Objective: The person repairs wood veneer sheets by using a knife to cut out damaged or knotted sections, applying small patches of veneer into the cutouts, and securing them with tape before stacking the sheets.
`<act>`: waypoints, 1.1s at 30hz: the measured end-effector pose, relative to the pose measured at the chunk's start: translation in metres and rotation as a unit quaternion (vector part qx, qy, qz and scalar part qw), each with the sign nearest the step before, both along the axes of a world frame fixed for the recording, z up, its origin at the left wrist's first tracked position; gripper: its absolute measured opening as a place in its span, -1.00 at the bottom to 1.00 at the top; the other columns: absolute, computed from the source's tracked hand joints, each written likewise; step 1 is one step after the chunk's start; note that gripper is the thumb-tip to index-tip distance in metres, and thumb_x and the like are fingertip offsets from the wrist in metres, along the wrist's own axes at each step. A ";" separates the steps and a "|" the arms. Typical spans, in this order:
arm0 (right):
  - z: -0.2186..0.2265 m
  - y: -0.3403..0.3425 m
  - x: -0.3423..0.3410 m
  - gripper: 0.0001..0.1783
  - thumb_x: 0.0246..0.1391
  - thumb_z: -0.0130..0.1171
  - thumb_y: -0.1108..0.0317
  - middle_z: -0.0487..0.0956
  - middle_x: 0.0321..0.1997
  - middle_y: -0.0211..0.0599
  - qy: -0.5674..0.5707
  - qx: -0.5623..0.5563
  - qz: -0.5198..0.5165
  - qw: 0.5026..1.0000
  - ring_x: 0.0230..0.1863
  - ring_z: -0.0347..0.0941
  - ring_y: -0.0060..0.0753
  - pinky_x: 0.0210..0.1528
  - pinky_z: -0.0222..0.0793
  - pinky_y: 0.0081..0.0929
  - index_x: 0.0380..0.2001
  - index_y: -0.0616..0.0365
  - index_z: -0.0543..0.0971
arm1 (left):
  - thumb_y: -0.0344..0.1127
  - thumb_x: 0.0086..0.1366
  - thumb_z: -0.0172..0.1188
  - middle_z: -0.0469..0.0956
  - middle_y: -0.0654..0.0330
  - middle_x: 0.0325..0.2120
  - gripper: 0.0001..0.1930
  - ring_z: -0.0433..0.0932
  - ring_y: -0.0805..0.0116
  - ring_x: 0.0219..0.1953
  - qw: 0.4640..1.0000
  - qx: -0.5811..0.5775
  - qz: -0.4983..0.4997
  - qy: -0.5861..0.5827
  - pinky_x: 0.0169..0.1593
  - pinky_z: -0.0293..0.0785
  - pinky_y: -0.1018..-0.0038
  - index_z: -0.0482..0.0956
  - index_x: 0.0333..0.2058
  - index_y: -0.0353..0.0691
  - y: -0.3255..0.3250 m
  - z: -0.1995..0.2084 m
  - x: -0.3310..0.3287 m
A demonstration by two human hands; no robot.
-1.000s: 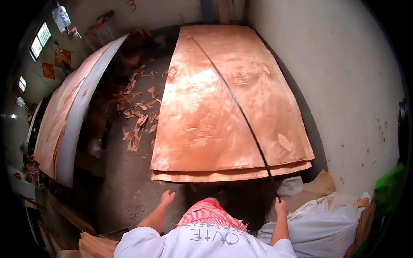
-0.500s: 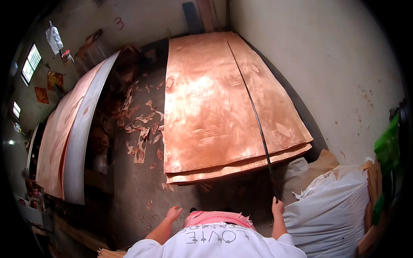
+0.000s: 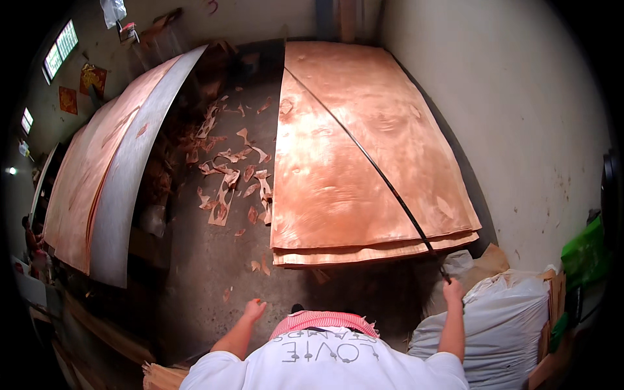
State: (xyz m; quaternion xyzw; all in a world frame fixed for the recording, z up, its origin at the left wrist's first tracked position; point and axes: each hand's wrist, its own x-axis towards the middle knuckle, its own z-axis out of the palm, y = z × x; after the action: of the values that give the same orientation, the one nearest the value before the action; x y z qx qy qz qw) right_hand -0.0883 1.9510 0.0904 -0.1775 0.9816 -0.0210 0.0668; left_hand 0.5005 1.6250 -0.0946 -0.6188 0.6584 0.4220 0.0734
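My right hand is closed round the near end of a long thin dark rod. The rod slants away to the far left across a stack of reddish-brown wood veneer sheets, its tip at the stack's far left edge. Whether it touches the top sheet along its length, I cannot tell. My left hand hangs over the floor in front of the stack, its fingers curled in. A tiny orange spot shows at those fingers, too small to name.
Veneer scraps litter the floor left of the stack. Farther left, more large sheets lean beside a grey panel. A white plastic-wrapped pile stands near my right arm. A pale wall runs along the right.
The rod's far end has swung left across the stack to its left edge. My right hand has moved right and slightly up in view. The whole view has shifted somewhat.
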 end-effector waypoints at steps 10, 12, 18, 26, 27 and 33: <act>-0.022 0.022 0.016 -0.43 0.05 -0.13 -0.12 0.52 -0.20 0.04 -0.105 0.107 -0.114 0.982 -0.09 0.42 0.04 -0.07 0.30 -0.15 -0.30 0.19 0.58 | 0.06 0.08 0.09 0.47 -0.08 -0.15 -0.45 0.43 0.08 -0.05 0.998 -0.024 0.024 -0.053 0.02 0.33 0.32 0.46 -0.09 -0.25 -0.010 0.007 0.035; -0.036 0.051 0.023 -0.43 0.05 -0.13 -0.12 0.52 -0.19 0.03 -0.120 0.099 -0.132 0.979 -0.10 0.42 0.04 -0.07 0.30 -0.15 -0.30 0.19 0.58 | 0.07 0.08 0.08 0.48 -0.06 -0.15 -0.46 0.43 0.09 -0.05 0.998 -0.010 0.011 -0.054 0.02 0.32 0.32 0.47 -0.09 -0.23 -0.003 0.005 0.030; -0.057 0.120 0.049 -0.44 0.07 -0.17 -0.12 0.52 -0.18 0.00 -0.158 0.083 -0.200 0.963 -0.09 0.42 0.02 -0.08 0.31 -0.14 -0.28 0.15 0.57 | 0.06 0.08 0.07 0.50 -0.03 -0.18 -0.48 0.45 0.10 -0.07 0.997 0.034 -0.011 -0.064 0.00 0.34 0.34 0.48 -0.11 -0.23 0.025 -0.009 0.037; -0.132 0.193 0.034 -0.45 0.06 -0.14 -0.13 0.55 -0.32 0.00 -0.112 0.012 -0.215 0.970 -0.22 0.46 0.09 -0.19 0.34 -0.10 -0.39 0.17 0.56 | 0.05 0.12 0.05 0.51 -0.03 -0.20 -0.47 0.49 0.12 -0.12 0.997 0.003 -0.076 0.018 -0.07 0.38 0.37 0.44 -0.07 -0.24 0.048 0.019 -0.072; -0.134 0.183 0.034 -0.45 0.06 -0.15 -0.14 0.55 -0.33 0.00 -0.109 -0.019 -0.197 0.974 -0.23 0.45 0.10 -0.20 0.34 -0.10 -0.39 0.16 0.56 | 0.04 0.12 0.06 0.52 -0.03 -0.21 -0.48 0.50 0.13 -0.14 0.995 -0.027 -0.087 0.039 -0.09 0.39 0.37 0.44 -0.06 -0.24 0.054 0.021 -0.078; -0.124 0.115 0.062 -0.43 0.06 -0.17 -0.16 0.55 -0.31 -0.02 -0.121 -0.067 -0.192 0.972 -0.22 0.44 0.10 -0.20 0.33 -0.10 -0.39 0.14 0.57 | 0.00 0.11 0.10 0.52 -0.03 -0.20 -0.50 0.51 0.11 -0.18 0.993 0.007 -0.110 0.041 -0.11 0.41 0.37 0.45 -0.05 -0.20 0.100 0.042 -0.098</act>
State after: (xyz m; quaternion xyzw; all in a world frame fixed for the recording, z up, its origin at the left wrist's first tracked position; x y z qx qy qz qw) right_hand -0.0267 2.0662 -0.0334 0.0141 0.9784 -0.1207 0.1674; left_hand 0.4029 1.7255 -0.0522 -0.5244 0.7217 0.4413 0.0969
